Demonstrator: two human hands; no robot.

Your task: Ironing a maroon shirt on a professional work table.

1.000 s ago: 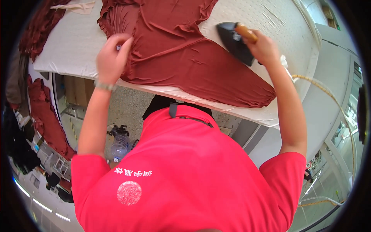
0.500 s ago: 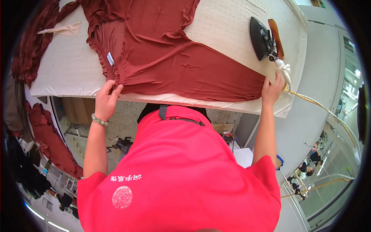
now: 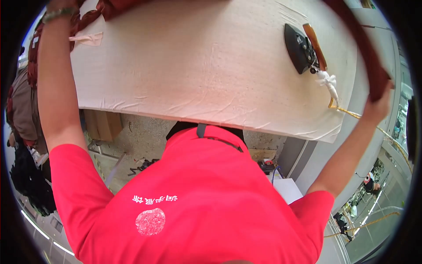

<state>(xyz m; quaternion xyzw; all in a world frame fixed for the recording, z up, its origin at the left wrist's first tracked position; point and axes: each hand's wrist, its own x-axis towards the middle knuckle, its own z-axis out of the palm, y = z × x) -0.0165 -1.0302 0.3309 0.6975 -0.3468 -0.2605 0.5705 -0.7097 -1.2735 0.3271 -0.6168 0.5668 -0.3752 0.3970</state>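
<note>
Swept up off the near part of the tabletop [image 3: 198, 83] since half a second ago, the dark red garment [image 3: 368, 53] is now mostly out of view, and both arms have swung outward and away from the body. Nearest is the person's bright red shirt [image 3: 211, 189], its front close to the pale, cloth-covered edge. Out to the right, past that edge, the right hand [image 3: 381, 105] has its grip closed around one end of the garment; this narrow, blurred length slants from the top edge down toward the person, its long axis leaning outward to the right, its held end pointing nearest. Farther in, on the right of the tabletop, a black iron [image 3: 299, 48] lies with its tip pointing away and slightly left, its wooden handle [image 3: 314, 46] alongside and a yellowish cord [image 3: 349, 113] trailing from its heel. At far left, a pale pink scrap [image 3: 90, 38] lies near dark red cloth. Beyond, the left hand [image 3: 63, 5] is cut off by the top edge; whether its grip is closed cannot be told.
</note>
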